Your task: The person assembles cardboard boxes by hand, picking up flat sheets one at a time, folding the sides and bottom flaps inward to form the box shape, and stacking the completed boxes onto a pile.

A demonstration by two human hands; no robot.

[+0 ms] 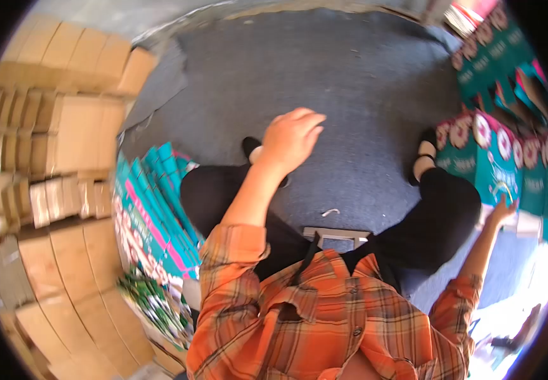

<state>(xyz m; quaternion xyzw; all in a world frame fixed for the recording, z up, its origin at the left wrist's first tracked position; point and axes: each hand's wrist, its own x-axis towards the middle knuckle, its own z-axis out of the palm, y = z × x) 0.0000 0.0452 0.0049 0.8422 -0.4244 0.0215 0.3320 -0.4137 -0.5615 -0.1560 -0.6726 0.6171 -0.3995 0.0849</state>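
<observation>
My left hand (pixel 292 138) hangs in the air above the floor, in front of my left knee. Its fingers are loosely bent with small gaps between them, and nothing shows in it. At the right, my right hand (pixel 504 211) has its fingers closed at the pale cord handle (pixel 502 188) on the front of a teal box (pixel 490 166) with pink and white ring pictures. That box stands among similar teal boxes. Part of my right fingers' grip is too small to make out.
Brown cartons (pixel 87 133) are stacked along the left. Flat teal packages (pixel 160 209) lean beside my left leg, with green-and-white packs (pixel 153 304) below them. More teal boxes (pixel 492 69) stand at the upper right. A small pale scrap (pixel 330 212) lies on the dark floor (pixel 299 69).
</observation>
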